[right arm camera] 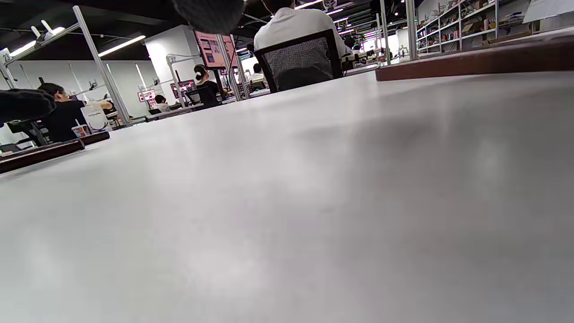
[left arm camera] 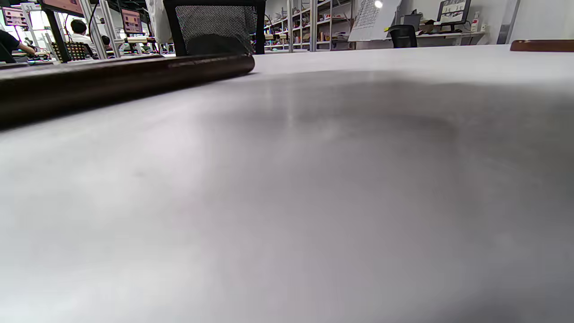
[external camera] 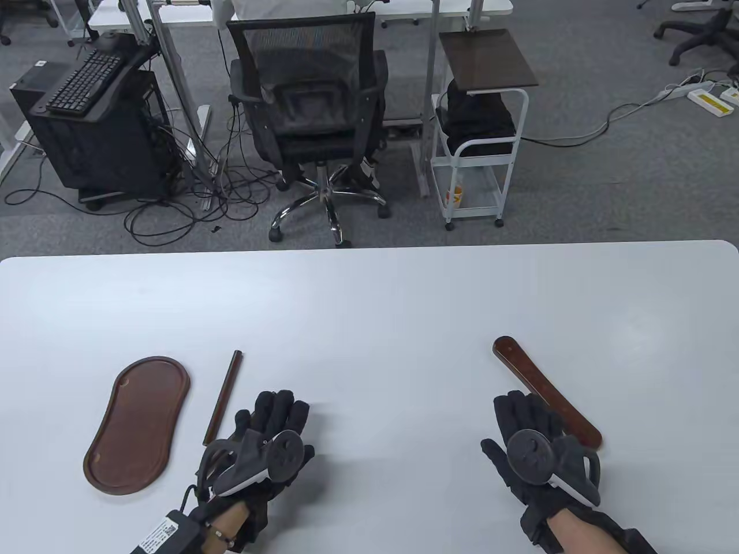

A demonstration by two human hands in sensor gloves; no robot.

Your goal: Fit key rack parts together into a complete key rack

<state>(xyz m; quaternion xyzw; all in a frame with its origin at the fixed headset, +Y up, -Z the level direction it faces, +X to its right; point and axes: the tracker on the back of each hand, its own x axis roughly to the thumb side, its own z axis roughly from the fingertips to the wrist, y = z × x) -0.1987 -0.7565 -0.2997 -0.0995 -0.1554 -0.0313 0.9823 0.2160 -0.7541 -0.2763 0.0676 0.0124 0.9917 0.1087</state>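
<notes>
I'm resting my left hand (external camera: 262,447) and right hand (external camera: 534,444) flat, fingers released, lower frame. Wooden rod (external camera: 223,396) and base tray (external camera: 138,423) lying lower left; flat bar (external camera: 545,391) lower right.

Dark wooden tray (external camera: 138,424), rod (external camera: 224,396), flat bar (external camera: 545,390), apart.

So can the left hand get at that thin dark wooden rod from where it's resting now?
Probably yes. The thin dark wooden rod lies on the white table just left of the left hand, apart from the brown oval wooden tray, with nothing between them.
</notes>
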